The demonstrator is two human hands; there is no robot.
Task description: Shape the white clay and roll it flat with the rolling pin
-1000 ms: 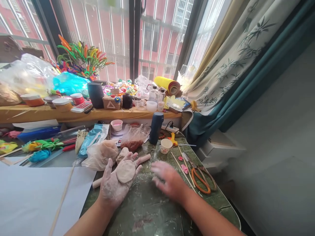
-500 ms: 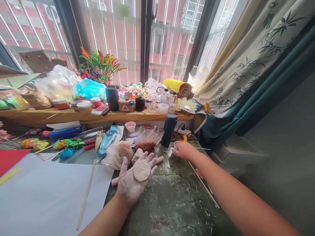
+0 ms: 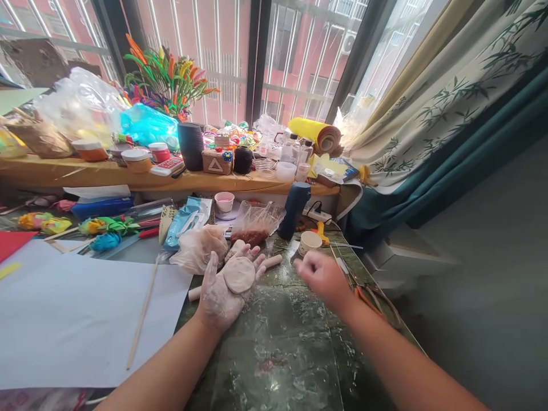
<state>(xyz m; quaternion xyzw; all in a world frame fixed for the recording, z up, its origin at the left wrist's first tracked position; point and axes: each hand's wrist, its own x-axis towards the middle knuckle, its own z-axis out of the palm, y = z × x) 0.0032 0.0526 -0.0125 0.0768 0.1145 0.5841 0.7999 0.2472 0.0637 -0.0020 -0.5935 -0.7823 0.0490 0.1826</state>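
Head view: keep your open left hand (image 3: 222, 298) level beneath the pale disc (image 3: 238, 275), while blur hides whether your curled right hand (image 3: 326, 278), near the right edge of the surface (image 3: 278, 337), grips anything.

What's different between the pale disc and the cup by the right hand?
The disc is flat, while the cup has a raised wall and an open top. The disc lies on the left hand; the cup stands upright on the table. Both are round and pale.
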